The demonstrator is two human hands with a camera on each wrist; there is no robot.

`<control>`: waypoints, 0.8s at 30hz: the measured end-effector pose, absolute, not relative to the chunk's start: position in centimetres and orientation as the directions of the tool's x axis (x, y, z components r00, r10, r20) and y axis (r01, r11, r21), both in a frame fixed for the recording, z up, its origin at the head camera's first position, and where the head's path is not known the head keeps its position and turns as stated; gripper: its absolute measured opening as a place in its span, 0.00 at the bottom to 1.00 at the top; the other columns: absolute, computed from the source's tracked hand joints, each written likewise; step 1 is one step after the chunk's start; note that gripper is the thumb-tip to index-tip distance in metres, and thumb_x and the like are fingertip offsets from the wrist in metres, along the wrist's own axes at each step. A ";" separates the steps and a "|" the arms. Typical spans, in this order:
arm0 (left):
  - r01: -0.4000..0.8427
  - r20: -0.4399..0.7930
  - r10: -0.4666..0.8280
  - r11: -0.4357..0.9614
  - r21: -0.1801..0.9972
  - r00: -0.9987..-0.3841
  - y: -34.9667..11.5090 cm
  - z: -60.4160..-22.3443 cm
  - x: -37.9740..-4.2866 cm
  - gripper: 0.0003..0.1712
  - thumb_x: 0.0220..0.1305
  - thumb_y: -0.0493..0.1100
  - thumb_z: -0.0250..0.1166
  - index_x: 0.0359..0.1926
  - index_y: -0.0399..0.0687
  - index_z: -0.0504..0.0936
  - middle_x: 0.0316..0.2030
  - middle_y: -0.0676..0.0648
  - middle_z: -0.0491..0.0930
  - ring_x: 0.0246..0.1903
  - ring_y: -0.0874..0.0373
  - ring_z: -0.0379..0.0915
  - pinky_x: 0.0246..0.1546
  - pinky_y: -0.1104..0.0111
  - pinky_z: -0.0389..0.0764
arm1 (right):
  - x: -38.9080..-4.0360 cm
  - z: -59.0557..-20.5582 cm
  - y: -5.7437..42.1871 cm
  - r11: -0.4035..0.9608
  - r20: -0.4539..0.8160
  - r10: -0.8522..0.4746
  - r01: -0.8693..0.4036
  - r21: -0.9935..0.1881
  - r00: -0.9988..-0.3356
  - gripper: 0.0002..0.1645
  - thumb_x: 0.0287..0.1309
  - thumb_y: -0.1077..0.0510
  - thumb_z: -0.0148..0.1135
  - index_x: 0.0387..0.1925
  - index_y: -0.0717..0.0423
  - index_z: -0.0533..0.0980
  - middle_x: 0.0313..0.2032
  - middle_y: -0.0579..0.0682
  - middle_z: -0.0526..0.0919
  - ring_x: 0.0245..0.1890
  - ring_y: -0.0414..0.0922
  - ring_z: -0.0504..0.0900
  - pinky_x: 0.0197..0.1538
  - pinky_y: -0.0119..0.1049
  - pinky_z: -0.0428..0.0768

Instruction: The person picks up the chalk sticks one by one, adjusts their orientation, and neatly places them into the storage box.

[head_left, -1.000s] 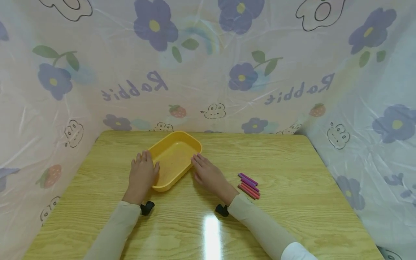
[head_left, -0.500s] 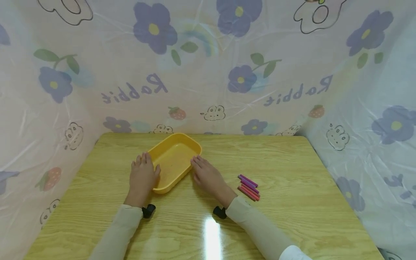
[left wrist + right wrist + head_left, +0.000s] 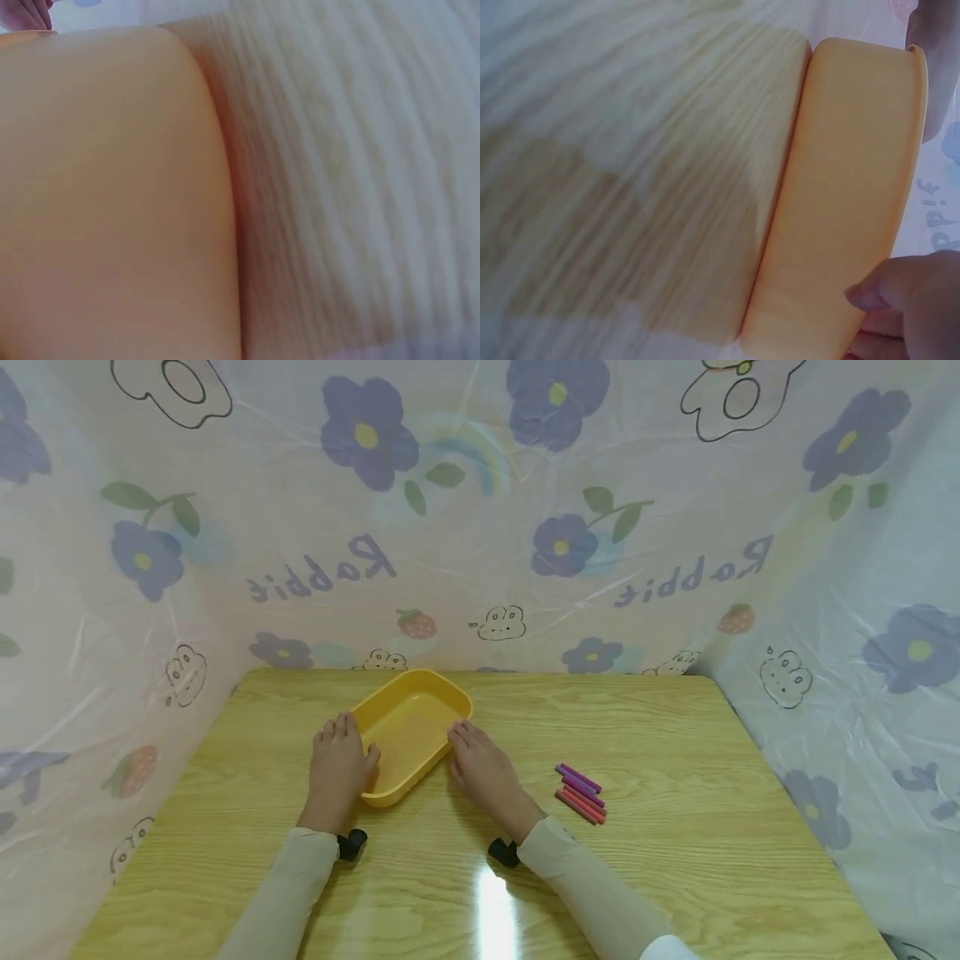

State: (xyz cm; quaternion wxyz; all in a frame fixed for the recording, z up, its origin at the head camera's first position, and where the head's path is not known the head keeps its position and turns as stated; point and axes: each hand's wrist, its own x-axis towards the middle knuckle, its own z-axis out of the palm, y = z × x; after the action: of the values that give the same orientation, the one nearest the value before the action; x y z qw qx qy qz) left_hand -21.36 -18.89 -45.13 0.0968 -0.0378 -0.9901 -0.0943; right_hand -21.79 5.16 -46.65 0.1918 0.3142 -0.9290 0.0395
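A shallow yellow plastic tray [image 3: 411, 739] lies slanted on the table, nothing inside it. My left hand [image 3: 337, 768] holds its left side, with the thumb over the rim toward the inside. On the opposite side, my right hand [image 3: 487, 772] grips the rim near the far right corner. In the right wrist view the thumb [image 3: 877, 289] presses the outer wall of the tray [image 3: 840, 172], and the other fingers are partly hidden. The tray's wall [image 3: 112, 187] fills much of the left wrist view, where the left hand does not show.
Several slim purple, pink and brown sticks [image 3: 581, 794] lie side by side right of my right hand. Black wrist devices sit under both cuffs. The wood-grain table [image 3: 660, 860] ends at a patterned curtain [image 3: 465, 552] behind and at both sides.
The head view has shifted slightly. Both hands stay at the tray's sides, and tray and sticks keep their places on the table.
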 end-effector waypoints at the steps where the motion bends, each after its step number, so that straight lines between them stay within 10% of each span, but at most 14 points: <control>1: 0.099 0.202 0.061 0.978 0.181 -0.977 -18.9 -45.2 -21.4 0.40 0.64 0.48 0.55 0.64 0.21 0.55 0.61 0.27 0.59 0.60 0.34 0.54 0.60 0.44 0.56 | -21.7 -46.7 5.2 0.802 0.388 -0.564 -0.595 0.049 -0.729 0.26 0.58 0.57 0.60 0.57 0.64 0.71 0.57 0.57 0.73 0.61 0.49 0.68 0.63 0.40 0.64; 24: 0.160 0.248 0.120 0.976 0.149 -0.961 -18.8 -45.6 -22.6 0.38 0.61 0.46 0.59 0.64 0.25 0.58 0.60 0.29 0.62 0.58 0.35 0.57 0.59 0.46 0.59 | -20.7 -46.6 4.3 0.849 0.470 -0.484 -0.526 0.049 -0.738 0.21 0.55 0.58 0.61 0.49 0.65 0.77 0.49 0.57 0.80 0.54 0.51 0.76 0.59 0.40 0.70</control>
State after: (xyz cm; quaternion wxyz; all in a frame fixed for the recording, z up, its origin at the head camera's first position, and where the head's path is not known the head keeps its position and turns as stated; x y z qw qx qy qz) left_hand -22.55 -18.82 -45.62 0.1194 -0.0711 -0.9867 -0.0843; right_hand -20.65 4.35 -46.57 0.2395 0.2713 -0.9312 0.0435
